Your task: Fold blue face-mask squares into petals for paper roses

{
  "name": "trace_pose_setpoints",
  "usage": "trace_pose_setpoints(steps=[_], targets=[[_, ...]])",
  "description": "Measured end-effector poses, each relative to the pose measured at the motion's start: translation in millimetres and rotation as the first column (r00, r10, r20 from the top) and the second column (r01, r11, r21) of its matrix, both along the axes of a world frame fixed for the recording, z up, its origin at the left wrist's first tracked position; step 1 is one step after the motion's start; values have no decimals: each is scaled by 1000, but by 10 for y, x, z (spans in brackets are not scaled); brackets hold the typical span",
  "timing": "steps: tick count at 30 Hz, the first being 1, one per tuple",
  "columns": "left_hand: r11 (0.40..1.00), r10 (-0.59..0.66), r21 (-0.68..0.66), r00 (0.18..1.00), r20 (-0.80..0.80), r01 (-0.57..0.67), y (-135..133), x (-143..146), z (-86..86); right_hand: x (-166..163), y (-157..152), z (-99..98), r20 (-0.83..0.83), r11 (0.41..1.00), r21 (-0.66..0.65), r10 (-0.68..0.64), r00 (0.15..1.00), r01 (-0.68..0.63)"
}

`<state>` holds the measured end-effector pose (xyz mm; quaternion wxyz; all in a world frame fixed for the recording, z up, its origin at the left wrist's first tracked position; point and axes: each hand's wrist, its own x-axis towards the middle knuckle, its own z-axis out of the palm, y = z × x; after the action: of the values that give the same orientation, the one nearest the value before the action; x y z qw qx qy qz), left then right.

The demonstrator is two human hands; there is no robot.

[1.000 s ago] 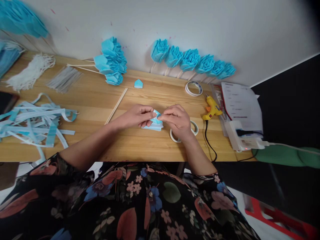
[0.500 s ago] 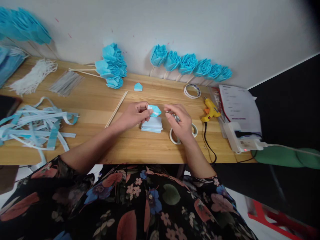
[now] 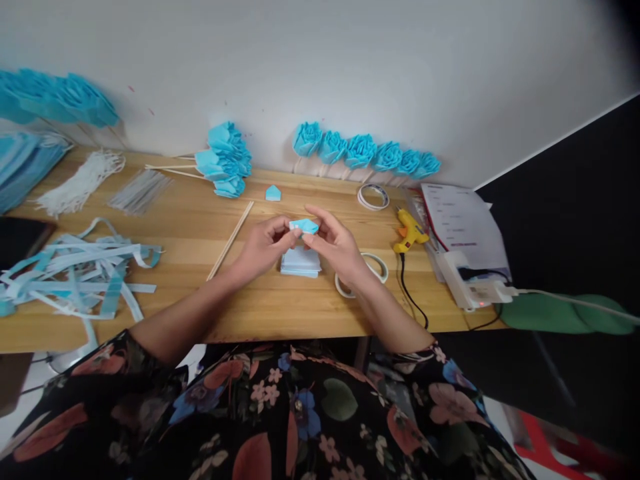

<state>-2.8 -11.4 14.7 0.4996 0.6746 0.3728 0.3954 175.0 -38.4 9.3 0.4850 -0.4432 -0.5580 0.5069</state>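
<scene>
My left hand (image 3: 263, 245) pinches the left end of a small folded piece of light-blue mask fabric (image 3: 307, 225), which has a pointed right end. Thumb and fingers of my right hand (image 3: 340, 247) close on that pointed end; the index finger is raised behind it. Directly below lies a stack of pale-blue fabric pieces (image 3: 300, 263), its upper part hidden by the hands. Farther back on the table rests a small blue pentagon-shaped piece (image 3: 273, 193). Under my right wrist are rolls of tape (image 3: 383, 268), partly covered.
Blue fabric flowers on sticks (image 3: 360, 152) lean along the wall, and others (image 3: 227, 160) lie left of them. A yellow glue gun (image 3: 411, 230), a white power strip (image 3: 463, 283) and papers (image 3: 463, 220) are right. Cut strips (image 3: 85, 267), wires (image 3: 140, 191) and thin sticks (image 3: 231, 239) are left.
My right hand has moved left to meet the folded piece and now grips its pointed end. The metallic tool seen in that hand before is hidden now. The camera view has tilted up slightly.
</scene>
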Motion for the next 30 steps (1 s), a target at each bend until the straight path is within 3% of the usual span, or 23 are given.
trace_pose_setpoints(steps=[7, 15, 23, 30], targets=[[1000, 24, -11, 999, -22, -24, 9, 7, 12, 40, 134, 38, 55, 1000, -8, -22, 998, 22], [997, 17, -69, 999, -48, -21, 50, 19, -99, 102, 135, -90, -14, 994, -23, -111, 994, 111], [988, -12, -156, 999, -37, 6, 64, 0, -49, 121, 98, -76, -110, 992, -55, -116, 987, 110], [972, 13, -233, 1000, 27, -7, 107, 6, -116, 122, 111, -101, -26, 986, 17, -165, 986, 165]])
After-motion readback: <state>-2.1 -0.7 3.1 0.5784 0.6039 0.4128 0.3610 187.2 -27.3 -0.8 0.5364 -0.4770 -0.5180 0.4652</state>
